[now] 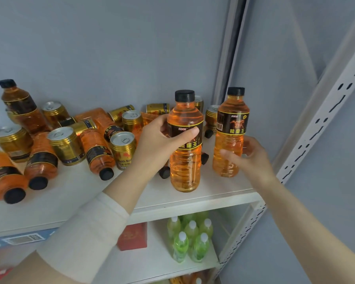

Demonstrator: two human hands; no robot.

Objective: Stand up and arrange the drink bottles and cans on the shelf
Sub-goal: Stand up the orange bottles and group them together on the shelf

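Hands, two: left hand [160,141], front bottle [185,171]; right hand [253,158], back bottle [233,111].

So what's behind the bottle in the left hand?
A gold can shows beside its top, a black cap lower right. The bottle and left hand cover the rest.
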